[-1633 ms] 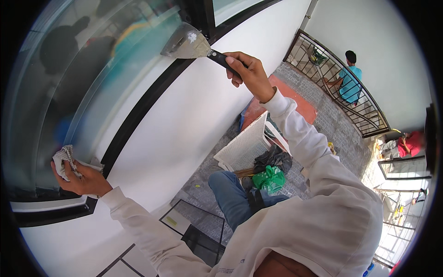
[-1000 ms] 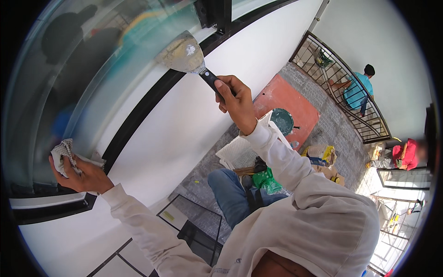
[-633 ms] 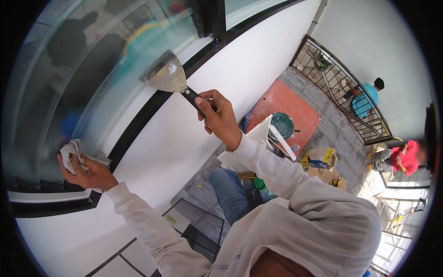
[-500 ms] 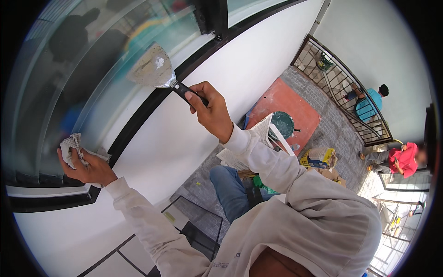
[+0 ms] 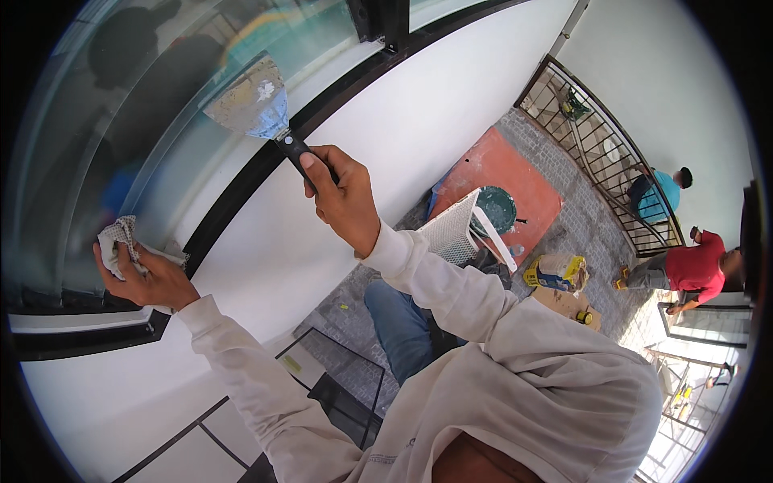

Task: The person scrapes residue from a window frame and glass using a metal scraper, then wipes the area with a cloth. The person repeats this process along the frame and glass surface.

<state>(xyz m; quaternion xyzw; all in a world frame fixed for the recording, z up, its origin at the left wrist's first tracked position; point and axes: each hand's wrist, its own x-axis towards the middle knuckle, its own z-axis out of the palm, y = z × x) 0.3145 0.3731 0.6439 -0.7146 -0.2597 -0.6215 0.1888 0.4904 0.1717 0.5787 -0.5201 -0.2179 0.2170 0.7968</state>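
Observation:
My right hand (image 5: pixel 345 193) is closed round the black handle of a putty knife (image 5: pixel 262 101). Its wide blade, smeared with dried putty, is raised in front of the window glass (image 5: pixel 173 153); I cannot tell whether it touches. My left hand (image 5: pixel 145 278) grips a crumpled whitish rag (image 5: pixel 121 237) at the lower corner of the window, beside the black frame (image 5: pixel 217 217). White wall (image 5: pixel 386 121) lies below that frame.
A white perforated crate (image 5: pixel 451 240) and a green bucket (image 5: pixel 495 208) stand by a red board (image 5: pixel 523 173) on the paving. Nearby are a yellow bag (image 5: pixel 560 272) and a metal railing (image 5: pixel 600 145). Two people, in blue (image 5: pixel 660 197) and red (image 5: pixel 696 264), are farther off.
My right hand and the putty knife have shifted slightly left, the blade turning to show bluish metal. My left hand stays near the corner with the rag. The person in red has turned and moved an arm.

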